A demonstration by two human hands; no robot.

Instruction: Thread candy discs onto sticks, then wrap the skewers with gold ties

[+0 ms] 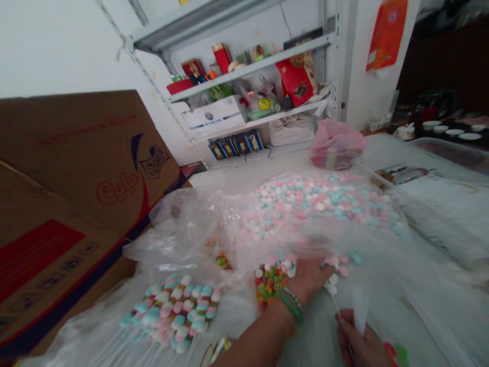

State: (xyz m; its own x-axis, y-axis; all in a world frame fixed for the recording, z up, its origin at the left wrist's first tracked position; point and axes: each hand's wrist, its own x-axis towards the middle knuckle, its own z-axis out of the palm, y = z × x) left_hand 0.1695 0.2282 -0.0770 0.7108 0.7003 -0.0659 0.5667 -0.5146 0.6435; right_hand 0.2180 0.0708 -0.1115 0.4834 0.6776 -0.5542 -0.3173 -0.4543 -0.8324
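My right hand [361,342], at the bottom right, is closed around a thin white stick [336,305]. White pieces that look like marshmallow [331,283] show at the stick's top end. A whitish translucent strip [359,310] stands up by the same hand. My left hand [310,278], with bracelets on its wrist, reaches in among loose pink and white marshmallows [340,264]; its fingers are blurred and partly hidden. Left of it lies a heap of colourful ring-shaped candies [269,285]. Farther left, finished-looking marshmallow skewers [178,311] lie side by side.
A large clear bag of pastel marshmallows [324,196] spreads across the table behind my hands. At left stands a big cardboard box [76,204]. A pink bag [336,145] sits at the back, below metal shelves [252,69]. A clear plastic bin [431,214] is at right.
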